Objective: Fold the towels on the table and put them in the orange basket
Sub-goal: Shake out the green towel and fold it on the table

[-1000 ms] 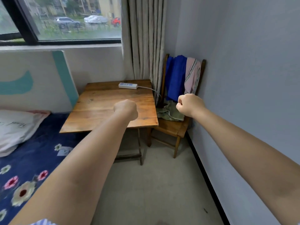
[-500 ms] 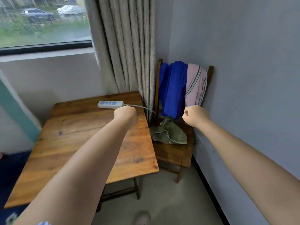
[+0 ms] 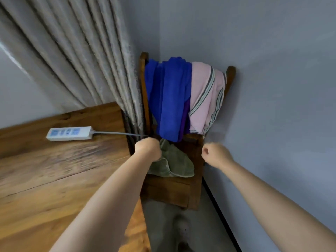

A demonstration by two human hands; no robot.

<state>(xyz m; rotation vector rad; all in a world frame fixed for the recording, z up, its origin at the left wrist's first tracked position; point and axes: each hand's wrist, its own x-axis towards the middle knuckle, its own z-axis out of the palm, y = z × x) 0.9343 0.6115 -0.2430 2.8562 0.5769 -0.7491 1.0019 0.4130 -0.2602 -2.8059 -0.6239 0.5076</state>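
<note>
A crumpled green towel (image 3: 177, 161) lies on the seat of a wooden chair (image 3: 172, 193). Over the chair's back hang a blue towel (image 3: 169, 99) and a pink striped towel (image 3: 205, 100). My left hand (image 3: 148, 149) is a closed fist at the green towel's upper left edge; whether it grips the cloth is hidden. My right hand (image 3: 214, 154) is curled shut with nothing in it, hovering just right of the seat, near the wall. No orange basket is in view.
A wooden table (image 3: 54, 175) stands left of the chair with a white power strip (image 3: 70, 133) on it, its cable running behind the curtain (image 3: 87, 57). A grey wall (image 3: 272, 106) closes the right side. The floor (image 3: 174, 224) shows below the chair.
The view has moved forward and down toward the chair. Both fists have come lower, the left one reaching the green towel's edge, the right one beside the seat.
</note>
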